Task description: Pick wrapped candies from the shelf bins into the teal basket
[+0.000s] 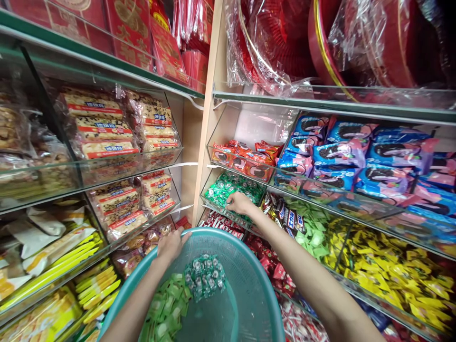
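Note:
My left hand (171, 244) grips the far rim of a teal plastic basket (249, 280) held in front of me. Inside the basket lie light green wrapped candies (167, 304) and a small heap of dark green wrapped candies (204, 275). My right hand (239, 203) reaches into a clear shelf bin of dark green wrapped candies (231, 186), fingers curled down onto them. What the fingers hold is hidden.
Clear bins on the right hold red packets (245, 156), blue cookie packs (356, 156), light green candies (313, 232) and yellow candies (392, 266). Left shelves carry boxed nut bars (103, 128) and yellow packs (92, 285). Red boxes and wrapped red baskets (320, 42) fill the top shelf.

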A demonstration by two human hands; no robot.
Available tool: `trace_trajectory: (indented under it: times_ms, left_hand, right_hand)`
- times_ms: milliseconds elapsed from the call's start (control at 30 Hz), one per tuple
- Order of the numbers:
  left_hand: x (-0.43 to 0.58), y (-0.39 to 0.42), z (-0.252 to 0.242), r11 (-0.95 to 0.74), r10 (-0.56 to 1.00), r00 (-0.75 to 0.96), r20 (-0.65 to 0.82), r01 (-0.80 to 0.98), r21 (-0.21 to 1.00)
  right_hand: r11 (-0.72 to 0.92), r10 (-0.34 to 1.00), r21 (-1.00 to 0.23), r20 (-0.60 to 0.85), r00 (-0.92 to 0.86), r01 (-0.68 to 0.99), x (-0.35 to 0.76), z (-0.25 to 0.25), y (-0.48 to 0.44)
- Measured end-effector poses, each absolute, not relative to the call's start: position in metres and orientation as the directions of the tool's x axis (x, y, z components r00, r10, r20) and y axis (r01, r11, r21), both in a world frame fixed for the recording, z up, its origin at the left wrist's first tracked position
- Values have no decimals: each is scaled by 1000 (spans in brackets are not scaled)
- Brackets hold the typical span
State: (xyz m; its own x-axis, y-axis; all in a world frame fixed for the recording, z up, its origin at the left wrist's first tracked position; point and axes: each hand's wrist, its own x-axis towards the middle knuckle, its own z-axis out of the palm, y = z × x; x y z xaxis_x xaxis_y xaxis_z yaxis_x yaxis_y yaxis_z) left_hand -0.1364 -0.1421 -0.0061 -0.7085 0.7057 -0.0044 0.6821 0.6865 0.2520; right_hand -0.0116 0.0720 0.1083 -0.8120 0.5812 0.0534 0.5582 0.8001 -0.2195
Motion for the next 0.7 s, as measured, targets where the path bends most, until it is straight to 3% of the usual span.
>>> trace_trajectory:
  times_ms: [467, 600, 700]
  left_hand:
    - [-134, -144, -2, 692, 702, -712, -15, 678, 246]
    - [-134, -143, -1, 696, 701, -713, -18, 679, 232]
    - [-132, -141, 0, 697, 701, -713, -17, 681, 225]
  right_hand:
    - [766, 597, -426, 192, -779, 482, -8, 106, 72]
    - [778, 575, -527, 379, -725, 342, -2, 120, 56]
    - [727, 534, -676, 446, -718, 120, 1, 129, 28]
